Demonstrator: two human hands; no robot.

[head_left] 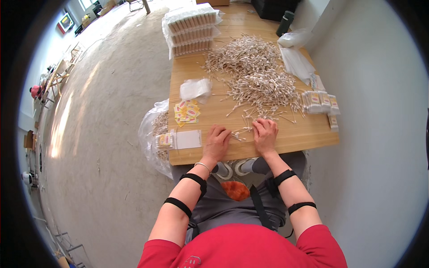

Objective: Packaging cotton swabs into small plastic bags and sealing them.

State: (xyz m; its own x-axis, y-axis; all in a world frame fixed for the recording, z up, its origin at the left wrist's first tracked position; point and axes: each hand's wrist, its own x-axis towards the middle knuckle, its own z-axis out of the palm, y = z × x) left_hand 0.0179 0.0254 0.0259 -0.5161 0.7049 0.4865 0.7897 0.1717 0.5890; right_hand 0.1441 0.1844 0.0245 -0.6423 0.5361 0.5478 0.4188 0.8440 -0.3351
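Note:
A big heap of cotton swabs (261,67) covers the middle and far part of the wooden table, with loose ones straggling toward me. Near the front edge, my left hand (216,140) is closed, its fingertips pinching a few swabs (238,138) that point right. To its right, my right hand (266,134) has bent fingers pressed on swabs at the near fringe of the heap; its exact grip is partly hidden. Left of my left hand lie a clear bag partly filled with swabs (164,141) and a white card (189,139).
Yellow-and-white labels (186,111) and clear bags (195,89) lie on the table's left side. Stacked swab packs (192,33) stand far left, filled packets (319,102) at right. A dark green bottle (285,23) stands at the back. A large plastic bag (154,129) hangs beside the left edge.

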